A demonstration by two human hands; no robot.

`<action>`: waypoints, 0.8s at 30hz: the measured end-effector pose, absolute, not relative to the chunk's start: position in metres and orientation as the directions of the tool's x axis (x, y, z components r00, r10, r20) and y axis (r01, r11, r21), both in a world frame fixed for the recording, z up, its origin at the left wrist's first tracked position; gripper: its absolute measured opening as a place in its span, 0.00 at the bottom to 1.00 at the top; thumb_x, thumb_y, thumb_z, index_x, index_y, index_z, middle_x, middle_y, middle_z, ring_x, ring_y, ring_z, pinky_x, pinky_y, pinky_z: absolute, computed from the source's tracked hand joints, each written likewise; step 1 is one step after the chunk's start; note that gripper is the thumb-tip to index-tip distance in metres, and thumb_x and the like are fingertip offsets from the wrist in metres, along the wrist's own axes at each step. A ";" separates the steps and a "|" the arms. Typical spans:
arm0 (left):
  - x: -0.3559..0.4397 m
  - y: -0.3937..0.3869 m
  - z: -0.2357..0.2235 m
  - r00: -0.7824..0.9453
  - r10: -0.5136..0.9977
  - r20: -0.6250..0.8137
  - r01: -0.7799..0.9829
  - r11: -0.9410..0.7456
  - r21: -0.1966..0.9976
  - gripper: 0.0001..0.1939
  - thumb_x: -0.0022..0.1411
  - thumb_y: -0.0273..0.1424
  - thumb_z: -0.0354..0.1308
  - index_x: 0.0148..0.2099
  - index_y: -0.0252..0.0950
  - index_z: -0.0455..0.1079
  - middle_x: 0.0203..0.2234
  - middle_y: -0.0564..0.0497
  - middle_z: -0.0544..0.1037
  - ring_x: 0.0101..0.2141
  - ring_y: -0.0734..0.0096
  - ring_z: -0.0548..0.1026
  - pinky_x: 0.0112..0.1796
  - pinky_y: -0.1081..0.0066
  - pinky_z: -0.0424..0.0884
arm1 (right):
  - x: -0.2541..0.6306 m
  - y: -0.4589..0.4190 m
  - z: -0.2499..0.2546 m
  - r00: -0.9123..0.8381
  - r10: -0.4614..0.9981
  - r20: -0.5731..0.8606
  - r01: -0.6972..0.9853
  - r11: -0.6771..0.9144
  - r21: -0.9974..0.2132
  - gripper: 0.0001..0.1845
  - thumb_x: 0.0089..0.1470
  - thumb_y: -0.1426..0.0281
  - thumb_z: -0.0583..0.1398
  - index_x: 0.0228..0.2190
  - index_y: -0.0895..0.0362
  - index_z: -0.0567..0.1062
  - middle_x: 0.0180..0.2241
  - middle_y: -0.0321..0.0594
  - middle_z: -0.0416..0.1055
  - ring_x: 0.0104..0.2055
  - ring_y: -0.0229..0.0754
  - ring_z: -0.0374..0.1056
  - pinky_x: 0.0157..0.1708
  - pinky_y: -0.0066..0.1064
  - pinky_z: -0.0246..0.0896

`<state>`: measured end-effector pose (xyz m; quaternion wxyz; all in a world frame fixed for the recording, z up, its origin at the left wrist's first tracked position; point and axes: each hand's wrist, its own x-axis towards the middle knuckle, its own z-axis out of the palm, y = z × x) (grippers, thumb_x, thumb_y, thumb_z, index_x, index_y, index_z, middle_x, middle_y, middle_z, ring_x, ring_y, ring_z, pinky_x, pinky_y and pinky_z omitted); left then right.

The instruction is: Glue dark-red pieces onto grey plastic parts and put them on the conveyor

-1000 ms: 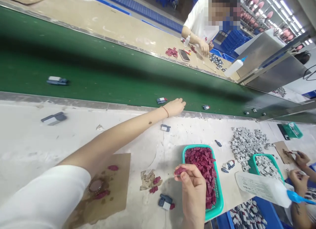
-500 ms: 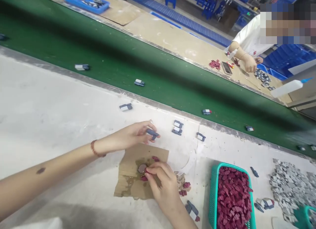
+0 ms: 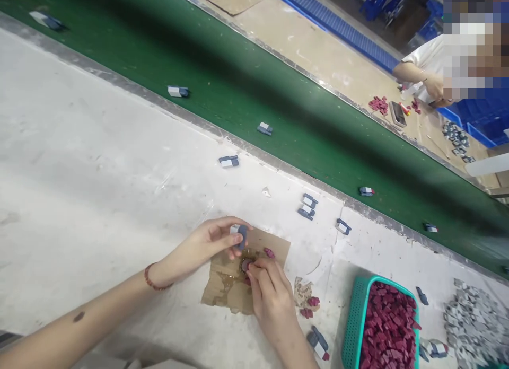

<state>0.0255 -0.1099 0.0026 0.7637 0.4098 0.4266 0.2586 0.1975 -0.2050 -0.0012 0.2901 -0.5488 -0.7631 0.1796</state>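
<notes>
Above the left part of a cardboard sheet (image 3: 226,300), my left hand (image 3: 210,242) pinches a small grey-blue and white plastic part (image 3: 239,235). My right hand (image 3: 274,295) is closed in a pinch on a small dark-red piece (image 3: 250,266), mostly hidden by the fingers. That piece is at a small round cap-like dish (image 3: 244,265) on the cardboard; whether they touch I cannot tell. Wet stains spread beside the dish. Another dark-red piece (image 3: 269,252) lies near the sheet's upper edge.
A green conveyor belt (image 3: 222,109) carries several grey-blue and white parts. More parts (image 3: 307,205) lie along its near edge. A teal basket (image 3: 352,326) of dark-red pieces stands right, beside a heap of grey pieces (image 3: 473,316). A co-worker's hand (image 3: 435,88) is across the belt.
My left hand has moved down closer to the right hand and turned the grey-blue part, so its white side shows. The right hand stays at the dish. The view has shifted.
</notes>
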 end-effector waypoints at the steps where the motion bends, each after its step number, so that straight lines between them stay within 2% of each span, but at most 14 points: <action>1: 0.027 -0.112 0.002 0.527 0.736 -0.424 -0.069 0.534 0.843 0.20 0.56 0.45 0.63 0.45 0.35 0.72 0.32 0.47 0.79 0.28 0.67 0.77 0.28 0.69 0.75 | 0.197 -0.205 -0.001 -0.232 0.942 0.243 0.728 0.333 -0.599 0.13 0.63 0.80 0.51 0.36 0.57 0.74 0.32 0.45 0.74 0.33 0.44 0.71 0.30 0.33 0.71; 5: 0.031 -0.120 0.003 0.537 0.771 -0.342 -0.076 0.448 0.891 0.19 0.61 0.42 0.59 0.49 0.37 0.66 0.36 0.46 0.78 0.29 0.68 0.77 0.28 0.70 0.74 | 0.197 -0.205 -0.001 -0.200 0.946 0.257 0.676 0.323 -0.663 0.13 0.62 0.79 0.53 0.37 0.56 0.75 0.33 0.45 0.75 0.34 0.44 0.72 0.32 0.34 0.71; 10: 0.031 -0.123 0.000 0.467 0.826 -0.317 0.119 0.297 0.948 0.12 0.62 0.40 0.56 0.40 0.36 0.69 0.33 0.47 0.79 0.33 0.65 0.76 0.34 0.68 0.73 | 0.206 -0.203 0.004 0.016 0.993 0.115 0.518 0.090 -0.851 0.07 0.59 0.75 0.59 0.34 0.53 0.77 0.34 0.43 0.76 0.37 0.44 0.74 0.36 0.34 0.72; 12: 0.030 -0.123 -0.003 0.457 0.836 -0.305 0.193 0.241 0.951 0.13 0.62 0.40 0.55 0.38 0.36 0.71 0.32 0.48 0.79 0.34 0.63 0.76 0.36 0.68 0.73 | 0.209 -0.202 0.005 0.071 0.995 0.069 0.484 0.026 -0.874 0.07 0.58 0.75 0.60 0.33 0.53 0.78 0.34 0.43 0.77 0.38 0.44 0.75 0.38 0.34 0.72; 17: 0.028 -0.123 -0.008 0.486 0.842 -0.236 0.305 0.090 0.948 0.14 0.62 0.41 0.52 0.39 0.36 0.71 0.29 0.50 0.78 0.30 0.66 0.74 0.32 0.71 0.70 | 0.212 -0.200 0.003 0.137 0.990 -0.025 0.392 -0.078 -0.917 0.06 0.55 0.73 0.61 0.30 0.53 0.80 0.33 0.43 0.78 0.37 0.45 0.75 0.37 0.35 0.72; 21: 0.026 -0.124 -0.009 0.587 0.791 -0.169 0.314 -0.030 0.949 0.14 0.66 0.40 0.48 0.38 0.37 0.69 0.29 0.50 0.78 0.28 0.68 0.73 0.30 0.73 0.67 | 0.215 -0.200 0.002 0.256 0.951 -0.173 0.108 -0.206 -0.973 0.02 0.50 0.70 0.66 0.27 0.54 0.81 0.32 0.43 0.79 0.36 0.44 0.75 0.33 0.32 0.71; 24: 0.026 -0.126 -0.011 0.660 0.745 -0.091 0.310 -0.161 0.937 0.17 0.69 0.41 0.45 0.38 0.37 0.69 0.27 0.49 0.78 0.26 0.68 0.73 0.28 0.73 0.65 | 0.213 -0.200 0.005 0.310 0.918 -0.246 -0.085 -0.231 -0.969 0.02 0.47 0.69 0.68 0.26 0.53 0.81 0.31 0.42 0.79 0.35 0.43 0.75 0.30 0.30 0.71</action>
